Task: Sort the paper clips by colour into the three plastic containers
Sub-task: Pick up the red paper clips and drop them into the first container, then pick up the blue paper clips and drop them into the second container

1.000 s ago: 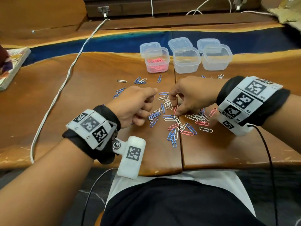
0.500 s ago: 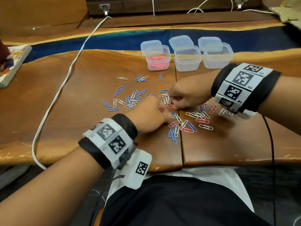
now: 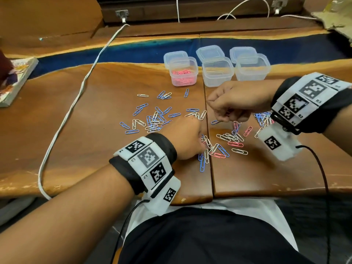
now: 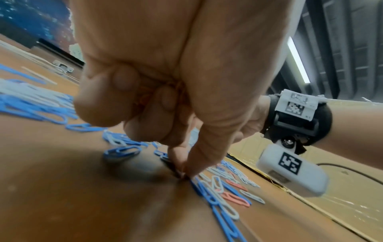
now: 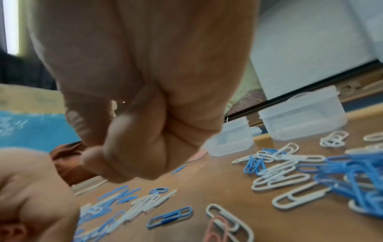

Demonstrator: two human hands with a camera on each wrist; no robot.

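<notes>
Nearest me, my left hand (image 3: 187, 139) is down on the bench (image 3: 85, 149), thumb and forefinger pinching at a clip I judge pink, other fingers curled; around it blue, white and pink clips (image 3: 219, 147) lie mixed; my right hand (image 3: 236, 102) hangs clenched above them, its contents hidden; beyond, the left tub (image 3: 183, 73) holds pink clips; the step is gathering pinks; next, carry them there.

right hand (image 3: 235, 103) now lifted off clips (image 3: 231, 138)
</notes>
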